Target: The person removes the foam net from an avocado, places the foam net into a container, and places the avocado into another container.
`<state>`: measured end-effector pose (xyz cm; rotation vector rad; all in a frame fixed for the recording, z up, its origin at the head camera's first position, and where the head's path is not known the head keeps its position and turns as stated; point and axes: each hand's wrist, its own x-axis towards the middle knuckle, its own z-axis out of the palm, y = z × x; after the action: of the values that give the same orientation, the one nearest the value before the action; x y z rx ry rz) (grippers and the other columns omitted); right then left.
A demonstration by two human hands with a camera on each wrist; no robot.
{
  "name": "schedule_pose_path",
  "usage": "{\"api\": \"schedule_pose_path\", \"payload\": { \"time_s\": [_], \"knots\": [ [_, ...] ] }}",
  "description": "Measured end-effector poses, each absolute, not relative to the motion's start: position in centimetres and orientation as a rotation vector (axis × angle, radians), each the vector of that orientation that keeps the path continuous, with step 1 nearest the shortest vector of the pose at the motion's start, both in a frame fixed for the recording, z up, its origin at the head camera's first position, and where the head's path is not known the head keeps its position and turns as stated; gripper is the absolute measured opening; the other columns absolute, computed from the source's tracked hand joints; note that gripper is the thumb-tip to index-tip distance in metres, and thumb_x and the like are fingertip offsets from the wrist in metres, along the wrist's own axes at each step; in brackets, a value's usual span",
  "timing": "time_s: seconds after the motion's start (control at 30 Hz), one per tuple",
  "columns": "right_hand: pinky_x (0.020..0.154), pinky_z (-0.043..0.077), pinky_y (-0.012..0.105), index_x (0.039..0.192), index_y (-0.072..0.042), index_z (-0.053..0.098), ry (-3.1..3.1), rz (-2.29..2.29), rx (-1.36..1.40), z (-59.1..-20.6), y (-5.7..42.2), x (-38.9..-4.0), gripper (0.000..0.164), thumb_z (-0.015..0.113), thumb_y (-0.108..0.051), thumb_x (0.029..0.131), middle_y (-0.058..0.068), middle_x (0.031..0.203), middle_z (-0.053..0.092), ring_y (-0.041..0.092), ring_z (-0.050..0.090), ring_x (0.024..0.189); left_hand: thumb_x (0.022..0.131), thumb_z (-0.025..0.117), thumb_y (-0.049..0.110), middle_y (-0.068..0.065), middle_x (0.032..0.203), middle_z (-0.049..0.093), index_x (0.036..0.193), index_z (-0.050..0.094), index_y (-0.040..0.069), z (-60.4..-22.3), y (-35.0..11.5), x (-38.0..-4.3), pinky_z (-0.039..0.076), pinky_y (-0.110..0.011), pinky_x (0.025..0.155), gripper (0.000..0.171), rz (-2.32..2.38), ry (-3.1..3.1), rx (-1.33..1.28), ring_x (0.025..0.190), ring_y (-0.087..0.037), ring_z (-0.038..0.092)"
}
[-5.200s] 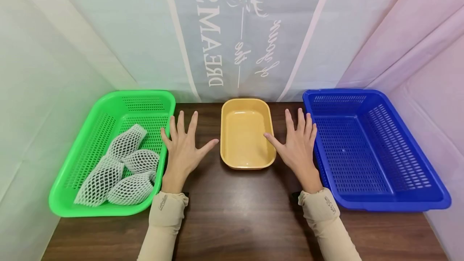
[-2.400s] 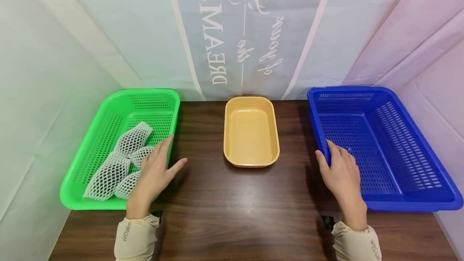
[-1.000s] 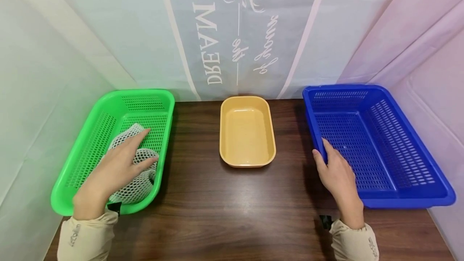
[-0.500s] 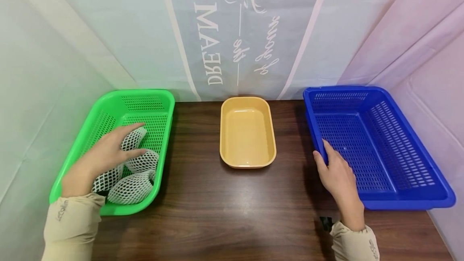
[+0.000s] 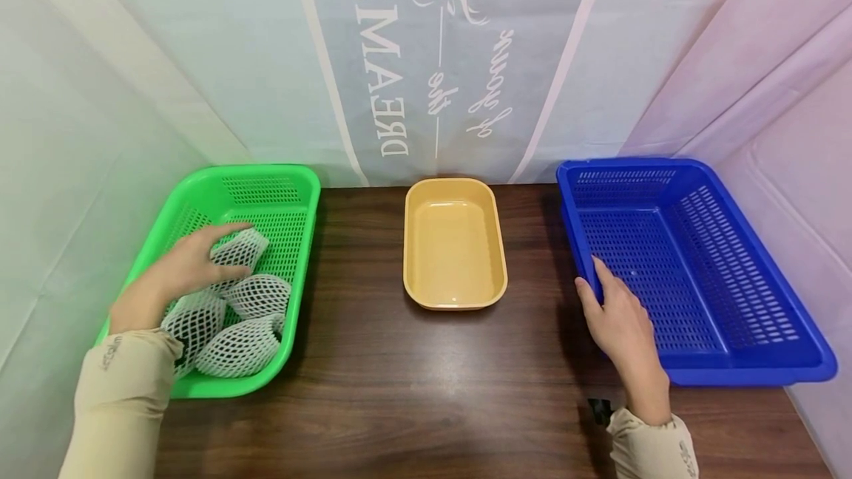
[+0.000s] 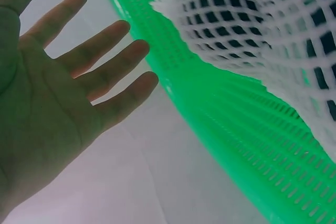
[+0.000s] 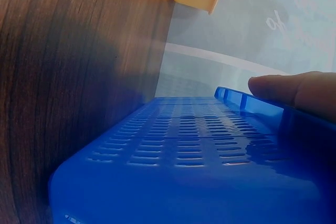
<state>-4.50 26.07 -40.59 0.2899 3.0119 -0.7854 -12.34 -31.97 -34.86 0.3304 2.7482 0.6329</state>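
Bright head view, tabletop [image 5: 449, 390] glare, soft shadows

Bright green basket [image 5: 220, 389], mustard-yellow dish [image 5: 455, 253], deep blue basket [image 5: 745, 375].
Rows of slots pattern both baskets; the foam netting [image 5: 239, 347] is a white diamond mesh; darker wood grain streaks the brown tabletop [image 5: 426, 390]; the grey-blue backdrop cloth [image 5: 413, 43] carries white stripes, mirrored lettering and a deer head; the cream garment sleeves [image 5: 126, 390] bear small dark lettering.
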Motion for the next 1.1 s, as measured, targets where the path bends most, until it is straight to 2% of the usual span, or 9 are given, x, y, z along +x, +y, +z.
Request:
{"api": "schedule_pose_path", "payload": {
  "time_s": [0.33,0.67,0.9,1.1],
  "knots": [
    [0.083,0.039,0.072,0.155,-0.012,0.032,3.014,-0.789,0.29,-40.5,26.1,-4.7,0.06,0.037,-0.045,0.105,0.032,0.143,0.046,0.06,0.046,0.122,0.087,0.076,0.026,-0.034,0.154,0.031,0.151,0.034,0.003,-36.4,-33.3,-13.7,0.022,-0.076,0.105,0.08,0.623,2.713,0.269,0.139,-0.061,0.022],
    [0.081,0.04,0.07,0.156,-0.013,0.031,2.999,-0.794,0.297,-40.4,26.1,-4.8,0.06,0.038,-0.045,0.105,0.033,0.142,0.047,0.059,0.047,0.12,0.086,0.076,0.033,-0.037,0.155,0.022,0.154,0.028,0.003,-37.7,-34.6,-14.4,0.019,-0.079,0.103,0.089,0.633,2.685,0.197,0.139,-0.064,0.016],
    [0.085,0.038,0.072,0.156,-0.013,0.029,2.992,-0.788,0.304,-40.3,26.1,-4.8,0.061,0.037,-0.045,0.105,0.033,0.146,0.044,0.059,0.044,0.124,0.088,0.075,0.034,-0.038,0.155,0.022,0.155,0.025,0.002,-39.0,-35.2,-14.6,0.023,-0.078,0.102,0.09,0.662,2.662,0.184,0.137,-0.063,0.021],
    [0.087,0.038,0.072,0.156,-0.012,0.029,2.986,-0.788,0.31,-40.3,25.9,-4.8,0.062,0.037,-0.046,0.105,0.033,0.147,0.043,0.059,0.043,0.126,0.087,0.076,0.032,-0.041,0.152,0.023,0.154,0.022,-0.004,-40.0,-35.6,-14.5,0.025,-0.077,0.102,0.093,0.672,2.651,0.172,0.135,-0.064,0.023]
  ]
}}
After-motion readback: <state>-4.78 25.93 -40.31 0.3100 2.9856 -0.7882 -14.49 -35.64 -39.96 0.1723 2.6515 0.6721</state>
